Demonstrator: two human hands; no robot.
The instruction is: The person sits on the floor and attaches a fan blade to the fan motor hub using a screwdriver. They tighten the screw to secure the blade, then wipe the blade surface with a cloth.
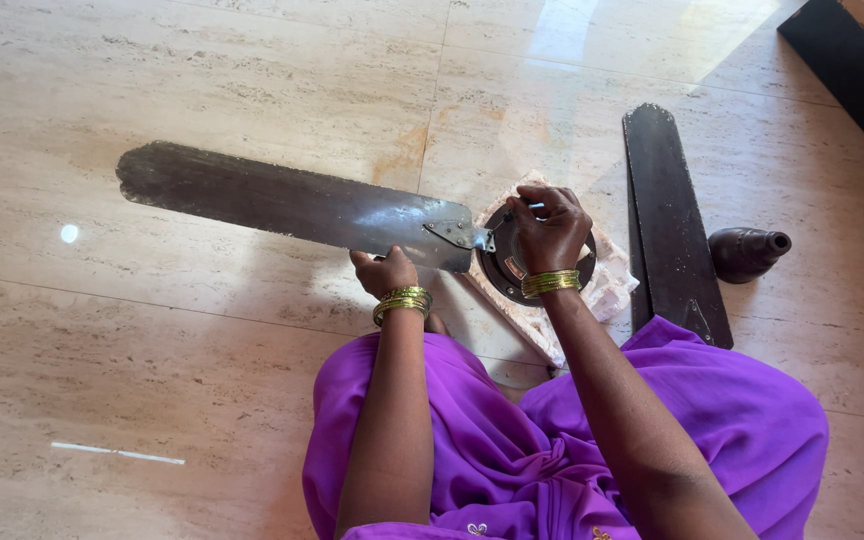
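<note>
A dark fan blade (282, 205) is being gripped at its near edge by the left hand (384, 272), fingers curled around it. The round fan motor (497, 262), lying on a cloth (612, 285) on the floor (152, 380), is being pressed by the right hand (549, 232), whose fingers are pinched together on top of it. A second blade (674, 225) and a dark cone-shaped cap (747, 252) are lying beside it.

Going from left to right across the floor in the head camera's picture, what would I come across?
Long dark fan blade → left hand at its near end → right hand on the round fan motor → second dark blade lying loose → dark bell-shaped cover.
</note>
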